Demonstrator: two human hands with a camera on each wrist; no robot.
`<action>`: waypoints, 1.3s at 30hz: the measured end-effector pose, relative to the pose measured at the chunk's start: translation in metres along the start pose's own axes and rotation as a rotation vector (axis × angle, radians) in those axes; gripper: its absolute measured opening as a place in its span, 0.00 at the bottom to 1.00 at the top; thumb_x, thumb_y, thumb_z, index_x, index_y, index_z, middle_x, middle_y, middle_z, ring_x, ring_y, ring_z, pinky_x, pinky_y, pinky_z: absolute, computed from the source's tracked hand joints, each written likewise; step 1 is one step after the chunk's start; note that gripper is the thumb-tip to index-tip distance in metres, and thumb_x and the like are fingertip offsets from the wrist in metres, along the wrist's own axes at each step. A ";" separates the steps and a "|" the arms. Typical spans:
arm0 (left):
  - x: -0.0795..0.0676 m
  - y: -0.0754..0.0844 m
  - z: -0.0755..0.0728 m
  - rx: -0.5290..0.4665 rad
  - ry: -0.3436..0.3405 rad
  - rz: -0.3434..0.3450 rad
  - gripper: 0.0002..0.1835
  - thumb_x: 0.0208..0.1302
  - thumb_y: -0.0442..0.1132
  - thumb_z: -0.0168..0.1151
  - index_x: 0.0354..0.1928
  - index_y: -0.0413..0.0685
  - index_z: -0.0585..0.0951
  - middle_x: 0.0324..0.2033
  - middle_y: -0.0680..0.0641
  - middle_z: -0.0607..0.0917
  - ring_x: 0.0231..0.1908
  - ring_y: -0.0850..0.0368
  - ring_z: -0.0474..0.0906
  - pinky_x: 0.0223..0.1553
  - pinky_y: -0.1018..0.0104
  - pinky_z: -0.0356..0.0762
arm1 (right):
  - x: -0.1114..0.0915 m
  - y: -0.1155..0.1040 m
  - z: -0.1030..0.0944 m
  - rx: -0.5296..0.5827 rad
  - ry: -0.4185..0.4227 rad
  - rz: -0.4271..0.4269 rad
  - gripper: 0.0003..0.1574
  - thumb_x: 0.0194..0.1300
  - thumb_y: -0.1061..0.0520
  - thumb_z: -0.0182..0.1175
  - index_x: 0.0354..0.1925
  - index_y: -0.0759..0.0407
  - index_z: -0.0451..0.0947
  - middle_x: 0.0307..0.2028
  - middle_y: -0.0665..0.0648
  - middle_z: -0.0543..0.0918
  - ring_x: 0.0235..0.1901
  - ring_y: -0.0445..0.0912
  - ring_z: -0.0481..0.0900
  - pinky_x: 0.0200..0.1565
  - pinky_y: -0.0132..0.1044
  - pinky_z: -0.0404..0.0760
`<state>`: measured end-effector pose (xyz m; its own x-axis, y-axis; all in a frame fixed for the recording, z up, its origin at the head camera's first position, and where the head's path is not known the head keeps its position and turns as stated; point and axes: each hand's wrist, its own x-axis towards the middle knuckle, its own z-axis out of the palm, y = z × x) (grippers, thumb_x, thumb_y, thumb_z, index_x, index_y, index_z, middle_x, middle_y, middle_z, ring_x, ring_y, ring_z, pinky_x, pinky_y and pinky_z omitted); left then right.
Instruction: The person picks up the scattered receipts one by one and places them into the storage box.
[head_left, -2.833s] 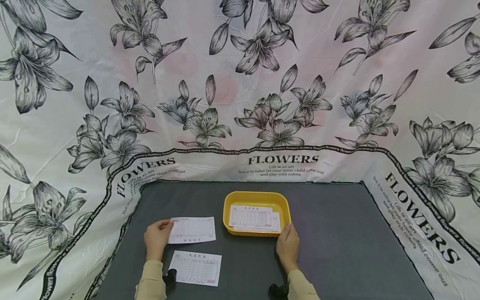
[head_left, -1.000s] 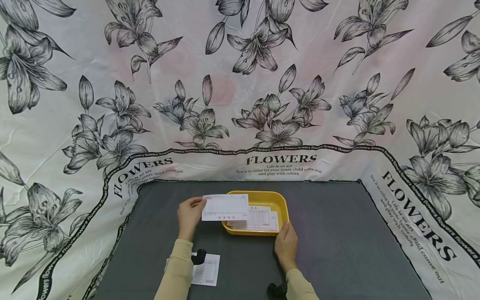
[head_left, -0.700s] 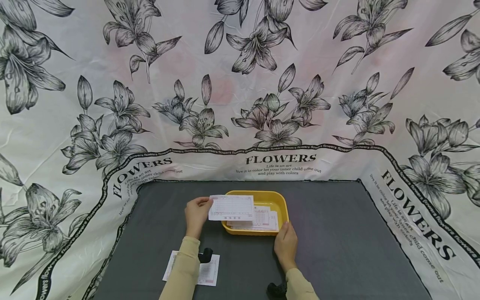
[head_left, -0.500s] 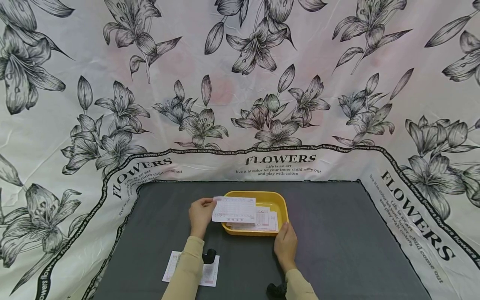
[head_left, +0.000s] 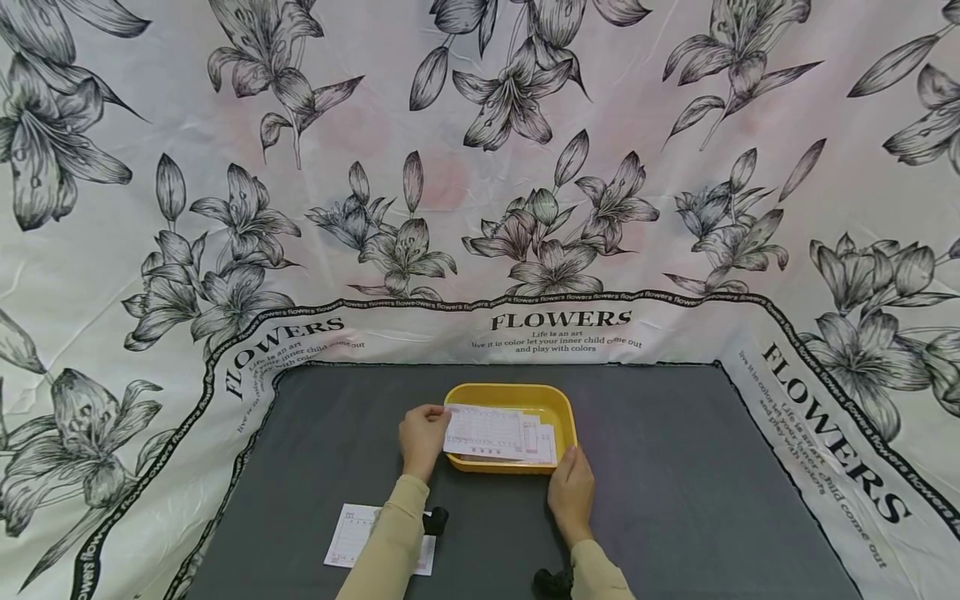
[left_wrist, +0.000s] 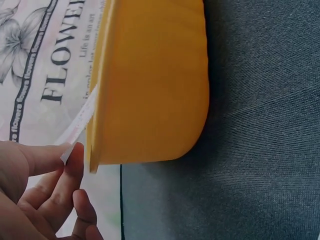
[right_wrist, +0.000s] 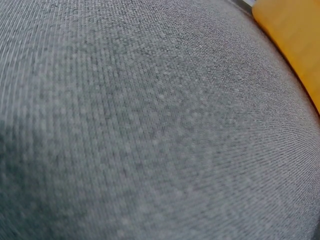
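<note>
In the head view my left hand (head_left: 422,442) pinches the left edge of a printed paper form (head_left: 483,431) between thumb and fingers. The form slants down into a yellow plastic tray (head_left: 558,406), overlapping other paper forms (head_left: 545,444) that lie inside. From the left wrist, the held form's corner (left_wrist: 75,127) shows between thumb and forefinger, crossing the tray's rim (left_wrist: 94,145). My right hand (head_left: 572,492) grips the tray at its front right corner. The right wrist view shows only the tray's side (right_wrist: 295,37) and cloth, with that hand out of sight.
Another printed form (head_left: 350,533) lies on the dark grey cloth (head_left: 675,467) at front left, partly covered by my left sleeve (head_left: 390,533). A white flower-printed sheet (head_left: 420,333) borders the cloth at the back and sides.
My left hand has picked up the form from the left, carried it right and lowered it into the tray over the others. My right hand has stayed at the tray's corner.
</note>
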<state>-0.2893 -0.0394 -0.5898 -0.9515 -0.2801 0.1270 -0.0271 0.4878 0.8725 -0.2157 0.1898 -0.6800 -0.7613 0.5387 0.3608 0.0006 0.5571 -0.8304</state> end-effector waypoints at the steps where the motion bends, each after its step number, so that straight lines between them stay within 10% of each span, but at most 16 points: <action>1: 0.000 0.000 0.001 0.006 0.002 0.000 0.06 0.66 0.35 0.74 0.39 0.38 0.91 0.31 0.42 0.91 0.30 0.47 0.87 0.33 0.52 0.85 | 0.000 0.000 0.000 0.001 -0.001 0.002 0.24 0.87 0.55 0.40 0.37 0.67 0.73 0.30 0.66 0.77 0.34 0.62 0.77 0.41 0.62 0.75; 11: -0.004 0.002 0.010 0.172 -0.007 0.082 0.07 0.68 0.37 0.73 0.42 0.40 0.92 0.34 0.43 0.92 0.39 0.43 0.85 0.52 0.42 0.74 | -0.002 0.001 0.000 0.008 -0.011 0.010 0.26 0.88 0.55 0.40 0.43 0.72 0.77 0.36 0.72 0.82 0.41 0.69 0.82 0.46 0.67 0.77; 29: -0.012 0.008 0.015 0.508 -0.043 0.328 0.09 0.64 0.39 0.77 0.40 0.40 0.93 0.34 0.41 0.92 0.36 0.41 0.81 0.43 0.47 0.79 | -0.002 -0.002 -0.001 0.019 -0.029 0.032 0.26 0.88 0.53 0.39 0.46 0.72 0.77 0.38 0.70 0.83 0.41 0.65 0.82 0.47 0.64 0.79; 39: -0.016 0.013 0.002 0.407 -0.011 0.345 0.17 0.63 0.39 0.78 0.51 0.40 0.90 0.38 0.42 0.92 0.42 0.41 0.80 0.45 0.47 0.81 | -0.002 -0.003 -0.001 0.023 0.009 0.001 0.25 0.87 0.55 0.41 0.42 0.72 0.77 0.36 0.71 0.82 0.40 0.69 0.82 0.44 0.66 0.77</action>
<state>-0.2754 -0.0266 -0.5814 -0.9291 -0.0395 0.3677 0.1733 0.8318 0.5274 -0.2132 0.1880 -0.6777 -0.7557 0.5450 0.3633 -0.0133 0.5418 -0.8404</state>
